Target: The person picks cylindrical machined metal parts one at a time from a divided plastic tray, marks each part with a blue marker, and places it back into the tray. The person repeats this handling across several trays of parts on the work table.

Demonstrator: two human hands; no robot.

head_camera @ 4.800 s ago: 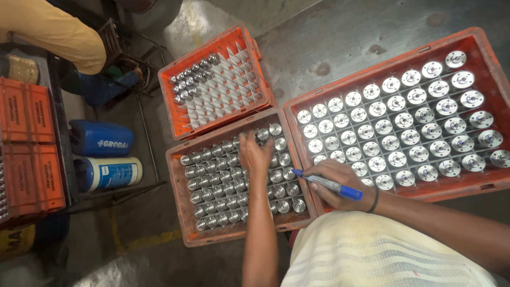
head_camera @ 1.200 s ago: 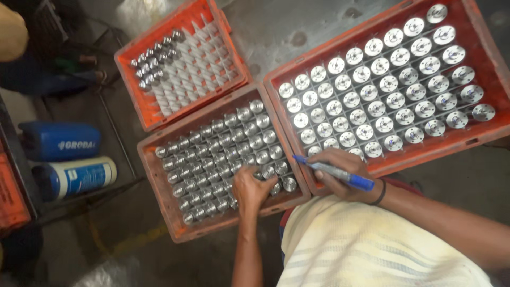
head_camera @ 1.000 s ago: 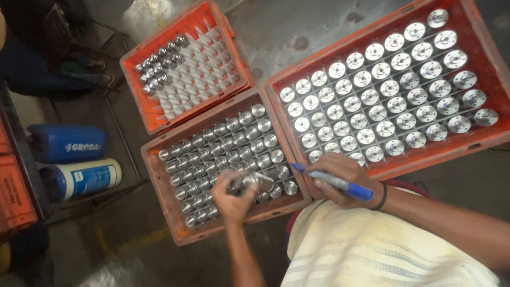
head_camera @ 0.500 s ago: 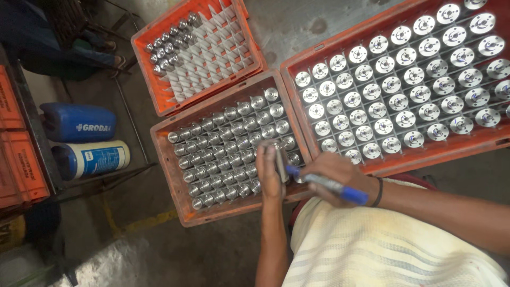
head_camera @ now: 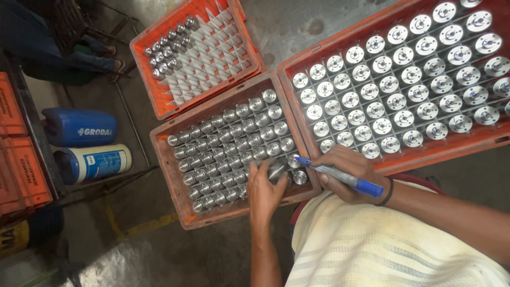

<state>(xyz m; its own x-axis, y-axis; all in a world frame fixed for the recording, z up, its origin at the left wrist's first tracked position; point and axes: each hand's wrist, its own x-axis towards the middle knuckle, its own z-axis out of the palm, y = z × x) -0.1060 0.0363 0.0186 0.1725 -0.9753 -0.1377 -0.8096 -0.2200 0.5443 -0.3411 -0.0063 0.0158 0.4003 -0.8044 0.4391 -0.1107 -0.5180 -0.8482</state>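
While gripping (steel) cylinder [head_camera: 277, 169], left hand [head_camera: 264, 190] — ribbed crate [head_camera: 175, 183]

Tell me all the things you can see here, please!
Crates: three, orange, side by side on the floor.
Small metal cylinders: many, silver, filling the middle crate.
Round flanged metal parts: many, silver, in rows in the right crate.
White dividers: in the far crate, mostly bare, a few cylinders at one corner.
Jerrycan: one, blue, lying at left.
Bottle: one, white and blue, beside the jerrycan.
Cloth: cream, striped, on the person's lap.
Left hand: holding one metal cylinder over the middle crate.
Right hand: holding a blue marker pen.
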